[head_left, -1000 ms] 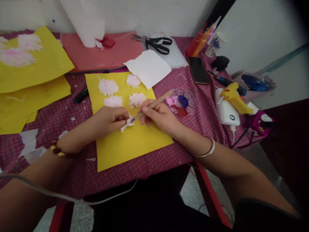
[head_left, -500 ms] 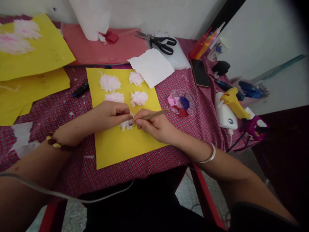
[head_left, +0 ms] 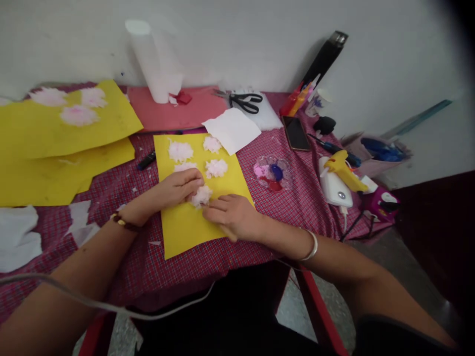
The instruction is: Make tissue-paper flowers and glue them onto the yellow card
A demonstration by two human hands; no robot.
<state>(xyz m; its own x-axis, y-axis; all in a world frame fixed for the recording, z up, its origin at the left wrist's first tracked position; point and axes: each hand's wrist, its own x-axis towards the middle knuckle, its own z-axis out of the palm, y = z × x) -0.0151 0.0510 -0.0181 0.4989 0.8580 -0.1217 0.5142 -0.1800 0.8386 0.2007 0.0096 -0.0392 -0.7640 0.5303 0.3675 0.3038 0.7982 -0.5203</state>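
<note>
A small white-pink crumpled paper flower (head_left: 201,196) lies on the lower middle of a yellow sheet (head_left: 185,230). The fingers of my left hand (head_left: 181,187) are closed at its left edge, gripping the paper. From the right, my right hand (head_left: 235,216) reaches to the flower's lower edge with fingers bent and together; its palm side is hidden, and the wooden stick seen earlier does not show clearly. Above my hands are more fluffy paper flowers, such as one at upper left (head_left: 180,150) and one to the right (head_left: 216,168); another is partly covered by my left hand.
A flower-shaped paint palette (head_left: 272,173) sits right of the sheet, with a phone (head_left: 296,133) behind it. White paper (head_left: 233,129) overlaps the sheet's top corner, near black-handled scissors (head_left: 247,103). A yellow glue gun (head_left: 345,170) rests on a white power bank (head_left: 334,184). A cable crosses my left forearm.
The view has tilted up, showing more wall. My right hand has shifted from a pinch on the wooden stick to bent fingers at the flower, and the flower now shows fuller between my hands.
</note>
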